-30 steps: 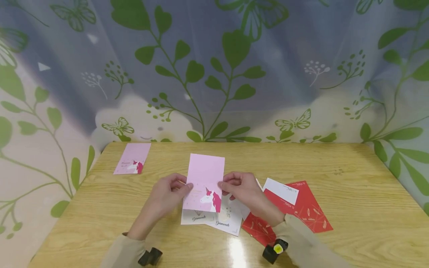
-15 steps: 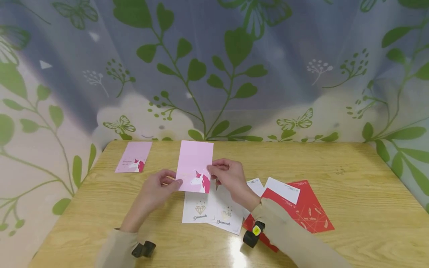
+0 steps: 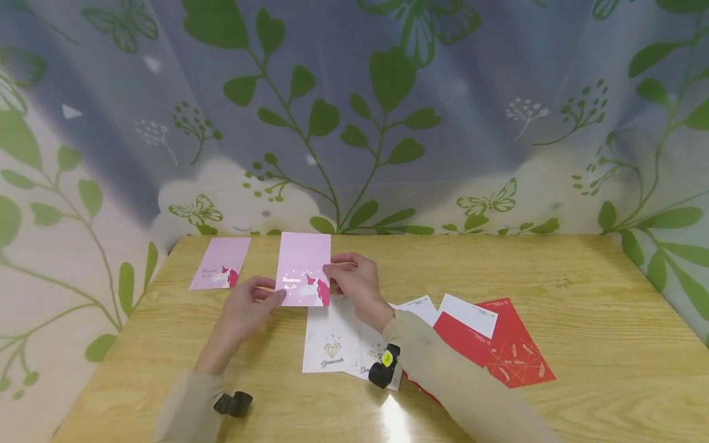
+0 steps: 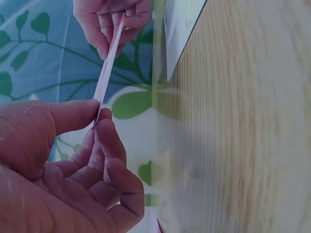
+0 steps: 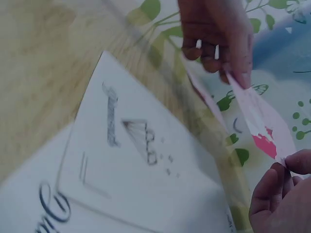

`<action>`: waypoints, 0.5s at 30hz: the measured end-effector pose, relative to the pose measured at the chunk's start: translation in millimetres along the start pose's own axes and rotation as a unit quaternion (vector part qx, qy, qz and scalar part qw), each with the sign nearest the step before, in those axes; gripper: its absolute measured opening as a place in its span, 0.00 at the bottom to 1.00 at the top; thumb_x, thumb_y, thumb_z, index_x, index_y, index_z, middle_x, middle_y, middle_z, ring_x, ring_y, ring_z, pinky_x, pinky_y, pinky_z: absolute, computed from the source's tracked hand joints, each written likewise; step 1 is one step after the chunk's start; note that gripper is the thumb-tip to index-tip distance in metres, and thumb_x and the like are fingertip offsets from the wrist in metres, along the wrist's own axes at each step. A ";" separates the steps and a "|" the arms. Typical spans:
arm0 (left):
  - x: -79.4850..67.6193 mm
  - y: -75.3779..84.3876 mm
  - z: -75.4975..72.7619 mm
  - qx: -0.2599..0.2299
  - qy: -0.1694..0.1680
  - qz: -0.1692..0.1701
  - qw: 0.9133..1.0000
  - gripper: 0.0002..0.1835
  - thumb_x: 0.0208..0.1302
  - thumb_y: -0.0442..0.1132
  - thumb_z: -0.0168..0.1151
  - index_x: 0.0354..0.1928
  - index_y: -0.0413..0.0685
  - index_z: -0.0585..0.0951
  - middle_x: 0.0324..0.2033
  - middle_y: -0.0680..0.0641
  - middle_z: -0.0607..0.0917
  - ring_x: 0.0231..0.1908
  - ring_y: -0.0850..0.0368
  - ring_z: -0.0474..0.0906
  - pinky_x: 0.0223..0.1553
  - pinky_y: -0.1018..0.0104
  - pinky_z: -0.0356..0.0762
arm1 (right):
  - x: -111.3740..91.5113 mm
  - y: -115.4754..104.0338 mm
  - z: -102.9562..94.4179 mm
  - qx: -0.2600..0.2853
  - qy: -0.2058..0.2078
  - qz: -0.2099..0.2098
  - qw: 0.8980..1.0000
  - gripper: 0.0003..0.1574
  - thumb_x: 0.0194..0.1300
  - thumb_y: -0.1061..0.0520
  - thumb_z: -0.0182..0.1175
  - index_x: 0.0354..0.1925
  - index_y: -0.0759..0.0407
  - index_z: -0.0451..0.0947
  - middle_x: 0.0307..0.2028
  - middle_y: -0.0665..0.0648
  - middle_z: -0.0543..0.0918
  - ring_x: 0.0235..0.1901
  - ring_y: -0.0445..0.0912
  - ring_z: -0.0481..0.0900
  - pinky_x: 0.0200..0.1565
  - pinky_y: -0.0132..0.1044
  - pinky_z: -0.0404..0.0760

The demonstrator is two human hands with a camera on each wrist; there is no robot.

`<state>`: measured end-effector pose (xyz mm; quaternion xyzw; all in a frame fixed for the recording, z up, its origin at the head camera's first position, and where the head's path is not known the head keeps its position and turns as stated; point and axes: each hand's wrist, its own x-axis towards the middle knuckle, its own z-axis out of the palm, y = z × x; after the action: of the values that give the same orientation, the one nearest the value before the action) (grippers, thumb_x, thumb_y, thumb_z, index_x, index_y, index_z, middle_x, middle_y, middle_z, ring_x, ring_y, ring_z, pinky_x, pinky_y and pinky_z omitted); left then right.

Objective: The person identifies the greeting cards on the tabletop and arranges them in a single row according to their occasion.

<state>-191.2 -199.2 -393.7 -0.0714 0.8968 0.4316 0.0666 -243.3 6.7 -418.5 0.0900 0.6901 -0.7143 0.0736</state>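
A pink unicorn card [image 3: 303, 261] is held up above the table, its printed face toward the head camera. My left hand [image 3: 244, 311] pinches its lower left edge between thumb and fingers. On the opposite edge, my right hand [image 3: 357, 286] pinches it the same way. The left wrist view shows the card [image 4: 108, 65] nearly edge-on between both hands. Below it lie two white cards printed with a diamond [image 3: 332, 351] and lettering, partly covered by the right forearm. A second pink unicorn card [image 3: 221, 263] lies at the table's far left.
Red cards [image 3: 515, 351] lie overlapped on the right, with a white card [image 3: 471, 315] on top of them. The wooden table [image 3: 604, 320] ends at a leaf-patterned curtain [image 3: 382, 203] behind. Black wrist cameras sit on both sleeves.
Both hands have carried the pink card left and away from me, from over the white cards toward the pink card lying at the left. More of the diamond print now shows.
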 end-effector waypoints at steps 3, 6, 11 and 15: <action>6.7 -3.2 -2.4 -0.003 0.010 0.006 1.000 0.23 0.71 0.48 0.64 0.59 0.40 0.77 0.50 0.35 0.84 0.42 0.48 0.82 0.37 0.64 0.78 | 5.8 4.5 4.4 -0.029 -0.012 -0.018 0.999 0.18 0.63 0.60 0.70 0.51 0.59 0.79 0.38 0.59 0.89 0.27 0.44 0.85 0.33 0.36 0.85; 11.6 -7.1 -4.9 0.013 0.023 0.018 0.999 0.23 0.72 0.48 0.63 0.59 0.37 0.77 0.51 0.32 0.84 0.47 0.43 0.83 0.43 0.58 0.81 | 10.0 8.6 9.2 -0.065 -0.029 -0.029 0.997 0.20 0.61 0.60 0.71 0.51 0.60 0.79 0.38 0.60 0.89 0.26 0.43 0.85 0.33 0.35 0.86; 17.5 -13.4 -9.9 0.054 0.047 0.036 0.997 0.22 0.71 0.46 0.61 0.56 0.35 0.78 0.49 0.31 0.85 0.48 0.40 0.84 0.46 0.52 0.81 | 15.5 6.7 21.1 -0.124 -0.036 -0.038 0.991 0.21 0.58 0.60 0.73 0.49 0.59 0.80 0.35 0.58 0.88 0.27 0.41 0.83 0.30 0.31 0.81; 23.7 -18.5 -15.6 0.079 0.064 0.042 0.994 0.22 0.71 0.46 0.61 0.55 0.35 0.79 0.46 0.32 0.86 0.45 0.41 0.84 0.44 0.53 0.80 | 22.5 4.2 34.3 -0.163 -0.024 -0.051 0.985 0.18 0.58 0.59 0.73 0.46 0.58 0.80 0.32 0.55 0.86 0.27 0.41 0.80 0.30 0.30 0.77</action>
<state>-212.0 -224.5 -402.5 -0.0554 0.9327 0.3563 -0.0037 -265.2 -27.3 -426.7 0.0240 0.7991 -0.5969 0.0672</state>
